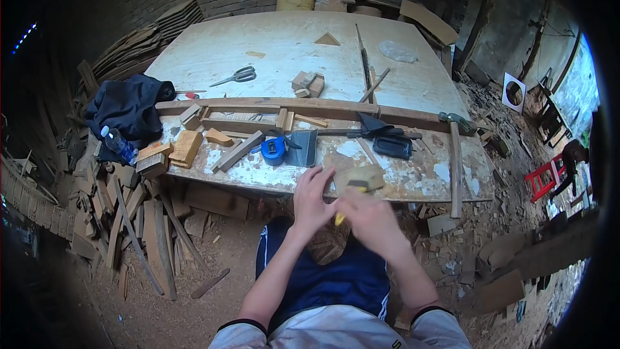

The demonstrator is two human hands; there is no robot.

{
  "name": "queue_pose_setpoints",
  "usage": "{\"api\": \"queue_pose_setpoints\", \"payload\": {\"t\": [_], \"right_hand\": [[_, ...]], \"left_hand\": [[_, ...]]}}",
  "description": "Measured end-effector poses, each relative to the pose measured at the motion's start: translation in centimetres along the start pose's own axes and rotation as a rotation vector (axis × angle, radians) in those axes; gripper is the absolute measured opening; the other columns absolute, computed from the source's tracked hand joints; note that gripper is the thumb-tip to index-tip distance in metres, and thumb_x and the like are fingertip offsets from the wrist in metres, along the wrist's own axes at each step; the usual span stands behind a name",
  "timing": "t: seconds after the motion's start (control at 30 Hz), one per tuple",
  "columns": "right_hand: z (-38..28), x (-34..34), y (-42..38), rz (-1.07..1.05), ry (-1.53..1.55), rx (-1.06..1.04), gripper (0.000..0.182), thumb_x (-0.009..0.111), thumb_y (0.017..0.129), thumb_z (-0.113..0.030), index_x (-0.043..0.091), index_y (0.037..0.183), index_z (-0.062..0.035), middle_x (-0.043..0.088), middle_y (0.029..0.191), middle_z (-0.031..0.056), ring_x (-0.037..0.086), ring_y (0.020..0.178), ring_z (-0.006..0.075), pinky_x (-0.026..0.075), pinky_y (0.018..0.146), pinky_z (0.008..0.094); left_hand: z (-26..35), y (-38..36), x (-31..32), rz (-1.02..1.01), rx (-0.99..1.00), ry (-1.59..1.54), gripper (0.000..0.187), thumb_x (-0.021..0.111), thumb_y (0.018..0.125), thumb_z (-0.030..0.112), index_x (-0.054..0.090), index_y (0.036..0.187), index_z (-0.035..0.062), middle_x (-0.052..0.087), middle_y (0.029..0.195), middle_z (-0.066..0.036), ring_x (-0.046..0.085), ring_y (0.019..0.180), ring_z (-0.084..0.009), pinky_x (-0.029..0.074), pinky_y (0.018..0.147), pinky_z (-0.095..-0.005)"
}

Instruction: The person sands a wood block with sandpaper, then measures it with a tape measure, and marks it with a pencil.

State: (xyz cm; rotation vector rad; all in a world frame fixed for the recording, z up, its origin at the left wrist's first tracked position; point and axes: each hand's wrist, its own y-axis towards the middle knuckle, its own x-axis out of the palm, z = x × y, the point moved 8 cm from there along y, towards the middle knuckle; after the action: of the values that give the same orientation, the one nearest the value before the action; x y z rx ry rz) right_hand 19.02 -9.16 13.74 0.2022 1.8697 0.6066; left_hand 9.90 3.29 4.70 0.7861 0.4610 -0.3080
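My left hand (312, 195) is at the front edge of the workbench, its fingers against the left end of a flat tan piece of wood (365, 174) and its thumb near my other hand. My right hand (369, 214), slightly blurred, is closed around a yellow-and-black utility knife (339, 219); its blade cannot be made out. The knife lies across the near side of the wood piece. Left of my hands are a blue tape measure (273, 150) and a dark flat plate (301, 148). A black tray-like case (392, 147) sits behind the wood piece.
A hammer (455, 168) overhangs the right front edge of the workbench (420, 184). A long wooden beam (258, 105) crosses it. Scissors (237, 75), wood blocks (185, 147), a water bottle (116, 142) and dark cloth (126, 106) lie about. Scrap wood (157, 245) litters the floor.
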Motion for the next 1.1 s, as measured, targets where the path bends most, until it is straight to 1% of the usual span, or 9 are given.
{"api": "queue_pose_setpoints", "payload": {"t": [0.07,0.2,0.3,0.43,0.6,0.73,0.83,1.0,1.1], "right_hand": [[-1.5,-0.6,0.1,0.068,0.090,-0.136,0.025,0.068,0.093,-0.003,0.069,0.117,-0.0080,0.075,0.111,0.0135,0.080,0.096,0.0363,0.065,0.077,0.0470],[2.6,-1.4,-0.6,0.005,0.022,0.141,0.022,0.068,0.094,-0.003,0.069,0.115,-0.0085,0.076,0.117,0.0123,0.080,0.097,0.0343,0.065,0.081,0.0461],[-1.6,-0.2,-0.6,0.001,0.042,-0.066,0.024,0.069,0.094,-0.003,0.073,0.117,-0.0082,0.077,0.107,0.0140,0.080,0.096,0.0356,0.066,0.083,0.0448],[2.6,-3.1,-1.2,0.038,0.158,0.236,0.031,0.071,0.089,0.002,0.076,0.118,-0.0092,0.082,0.121,0.0142,0.081,0.112,0.0352,0.066,0.090,0.0463],[-1.5,-2.4,-1.2,0.003,0.098,-0.062,0.031,0.074,0.088,0.002,0.077,0.117,-0.0091,0.081,0.127,0.0112,0.079,0.121,0.0349,0.066,0.095,0.0458],[1.7,-3.4,-1.1,0.050,-0.033,0.150,0.028,0.073,0.090,-0.001,0.077,0.117,-0.0095,0.080,0.133,0.0105,0.078,0.127,0.0325,0.065,0.098,0.0453],[-1.3,-2.4,-0.9,0.078,-0.017,-0.052,0.026,0.072,0.092,-0.003,0.078,0.116,-0.0092,0.080,0.131,0.0114,0.078,0.127,0.0341,0.065,0.098,0.0453],[1.7,-4.0,-1.9,0.187,0.013,0.096,0.026,0.080,0.085,-0.001,0.077,0.110,-0.0086,0.080,0.138,0.0089,0.077,0.131,0.0369,0.065,0.100,0.0456],[-0.1,-3.2,-2.1,0.201,0.045,0.022,0.023,0.081,0.086,-0.002,0.076,0.108,-0.0080,0.080,0.137,0.0100,0.077,0.131,0.0367,0.065,0.102,0.0453]], "left_hand": [[0.2,0.1,0.2,-0.029,0.072,0.015,0.069,0.097,0.076,0.027,0.077,0.139,0.0090,0.078,0.137,-0.012,0.065,0.137,-0.0387,0.052,0.116,-0.0515],[0.9,0.0,0.0,-0.023,0.151,0.037,0.062,0.096,0.070,0.019,0.080,0.129,0.0051,0.077,0.134,-0.010,0.065,0.137,-0.0384,0.052,0.117,-0.0531],[1.0,-0.3,0.0,-0.024,0.217,0.058,0.060,0.096,0.070,0.019,0.081,0.126,0.0059,0.077,0.133,-0.010,0.066,0.136,-0.0378,0.053,0.116,-0.0537],[1.4,-0.6,-0.1,-0.045,0.230,0.037,0.057,0.096,0.075,0.022,0.080,0.128,0.0068,0.076,0.131,-0.011,0.066,0.134,-0.0375,0.054,0.115,-0.0539],[1.5,-0.4,0.2,-0.059,0.285,0.065,0.048,0.093,0.079,0.022,0.079,0.122,0.0047,0.076,0.128,-0.012,0.067,0.132,-0.0379,0.055,0.113,-0.0550],[2.4,0.1,0.2,-0.024,0.364,0.090,0.038,0.090,0.080,0.019,0.078,0.113,0.0029,0.075,0.122,-0.013,0.068,0.127,-0.0389,0.056,0.113,-0.0557],[2.4,0.4,0.7,-0.032,0.356,0.043,0.033,0.089,0.086,0.022,0.078,0.109,0.0020,0.075,0.115,-0.013,0.070,0.125,-0.0400,0.057,0.107,-0.0539],[2.6,1.0,0.7,-0.016,0.263,0.019,0.021,0.084,0.090,0.008,0.078,0.109,0.0018,0.074,0.113,-0.012,0.068,0.126,-0.0405,0.057,0.105,-0.0517],[2.3,0.9,1.1,-0.017,0.235,-0.003,0.020,0.085,0.091,0.011,0.075,0.108,0.0024,0.071,0.115,-0.014,0.067,0.127,-0.0402,0.056,0.105,-0.0534]]}}
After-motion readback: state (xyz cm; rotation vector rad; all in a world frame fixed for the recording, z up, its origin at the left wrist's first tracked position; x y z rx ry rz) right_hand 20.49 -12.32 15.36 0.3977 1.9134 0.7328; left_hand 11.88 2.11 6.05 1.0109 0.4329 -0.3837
